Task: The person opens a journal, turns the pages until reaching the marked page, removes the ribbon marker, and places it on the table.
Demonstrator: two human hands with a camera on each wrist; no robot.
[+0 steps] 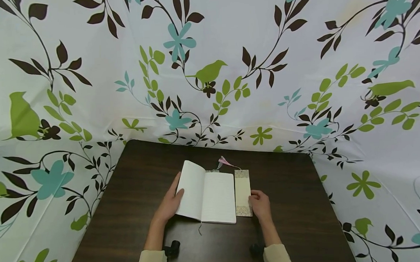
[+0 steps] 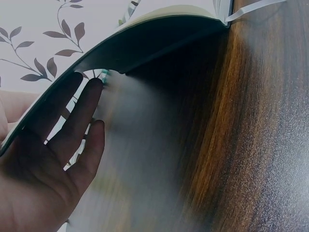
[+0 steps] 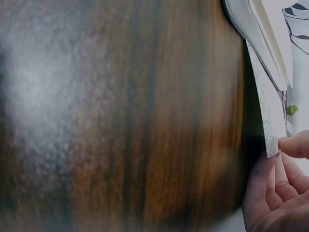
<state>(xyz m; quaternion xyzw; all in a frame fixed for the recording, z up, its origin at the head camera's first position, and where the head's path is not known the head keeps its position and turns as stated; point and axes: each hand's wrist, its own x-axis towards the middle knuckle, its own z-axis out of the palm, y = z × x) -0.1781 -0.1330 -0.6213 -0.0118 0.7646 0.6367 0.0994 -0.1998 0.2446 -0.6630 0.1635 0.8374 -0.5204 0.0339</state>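
Note:
An open notebook (image 1: pixel 218 197) with blank-looking pages lies on the dark table, its left cover raised. My left hand (image 1: pixel 171 200) holds that raised side, thumb over the page and fingers beneath the dark cover (image 2: pixel 159 41). Just right of the notebook is a cream bookmark (image 1: pixel 242 192) with patterned ends and a pink tassel (image 1: pixel 225 161). My right hand (image 1: pixel 260 203) pinches the bookmark's right edge between thumb and fingers; the right wrist view shows the bookmark's patterned end (image 3: pixel 268 121) there. Another patterned piece (image 1: pixel 213 170) peeks out behind the notebook's top edge, mostly hidden.
The dark wood-grain table (image 1: pixel 298 228) extends on both sides of the notebook. A cloth (image 1: pixel 230 106) printed with leaves, birds and flowers hangs behind and around it. A thin ribbon (image 1: pixel 200 228) trails from the notebook's bottom. Black wrist cameras (image 1: pixel 172 248) sit at both wrists.

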